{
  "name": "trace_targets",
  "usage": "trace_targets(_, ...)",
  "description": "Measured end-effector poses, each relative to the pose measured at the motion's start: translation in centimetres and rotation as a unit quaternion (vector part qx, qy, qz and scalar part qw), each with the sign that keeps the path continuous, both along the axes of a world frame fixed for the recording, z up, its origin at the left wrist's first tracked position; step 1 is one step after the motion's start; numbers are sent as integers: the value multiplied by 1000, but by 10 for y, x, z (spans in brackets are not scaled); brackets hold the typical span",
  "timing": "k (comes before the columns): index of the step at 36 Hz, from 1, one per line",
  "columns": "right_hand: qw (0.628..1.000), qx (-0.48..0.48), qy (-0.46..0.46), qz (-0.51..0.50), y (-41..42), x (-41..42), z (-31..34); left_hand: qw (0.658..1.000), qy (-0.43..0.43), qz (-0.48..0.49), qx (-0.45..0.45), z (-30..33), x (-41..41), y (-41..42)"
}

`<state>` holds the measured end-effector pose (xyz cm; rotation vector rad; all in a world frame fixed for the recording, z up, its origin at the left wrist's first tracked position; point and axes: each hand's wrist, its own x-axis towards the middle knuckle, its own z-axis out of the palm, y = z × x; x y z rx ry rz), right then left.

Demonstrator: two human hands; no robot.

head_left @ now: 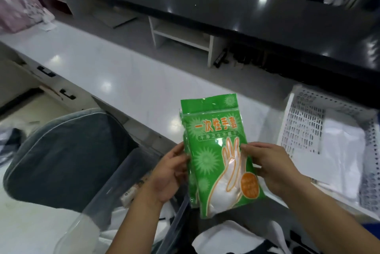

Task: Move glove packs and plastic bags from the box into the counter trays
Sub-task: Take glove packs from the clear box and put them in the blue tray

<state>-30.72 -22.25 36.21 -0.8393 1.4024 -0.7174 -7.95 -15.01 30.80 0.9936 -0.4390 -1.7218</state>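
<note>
Nearest the camera, white plastic bags (230,237) lie in the clear box (107,198), which sits below the edge of the worktop, so each item must be lifted up and across. Just above it, the left hand (168,173) grips the left edge of the green glove packs (218,157), fingers curled behind and thumb at the front, while the right hand (269,166) pinches the right edge with its thumb over the printed face. There seem to be at least 2 packs stacked, since a second green edge shows behind the front one; the exact count I cannot tell. Holding both sides probably keeps the slippery sleeves squared together and upright, print toward the wearer, ready to go down as 1 bundle. The packs hang in the air over the near edge of the white worktop (115,76), touching neither box nor tray. To the right stands a white perforated tray (302,126) with white folded material already in it, the likely destination, near the right hand. To the left a dark cushioned chair (67,150) sits beside the box. Farther back a small white shelf unit (181,37) rests under a glossy black upper counter (205,4).
</note>
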Motion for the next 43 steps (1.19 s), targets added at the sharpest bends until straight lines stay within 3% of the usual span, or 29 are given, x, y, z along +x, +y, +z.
trace_targets(7, 997, 40, -13, -67, 15, 2, -4, 999, 28, -25, -15, 2, -5, 16)
trace_targets(16, 996, 14, -29, -84, 41, -6, 6, 997, -50, -60, -30, 5, -11, 18)
trace_targets(20, 994, -38, -43, -93, 57, -20, 16, 995, -13, -91, -49, 7, -18, 16)
trace_targets(23, 995, -81, -25, -53, 68, -44, 28, 991, 17, -119, -62, 12, -29, 12)
trace_targets(30, 999, -40, -16, 31, 90, -109, 60, 975, 58, -194, -86, 28, -77, -1)
trace_targets(43, 996, -90, 2, -24, 88, -201, 57, 972, -58, -213, -83, 50, -178, -21)
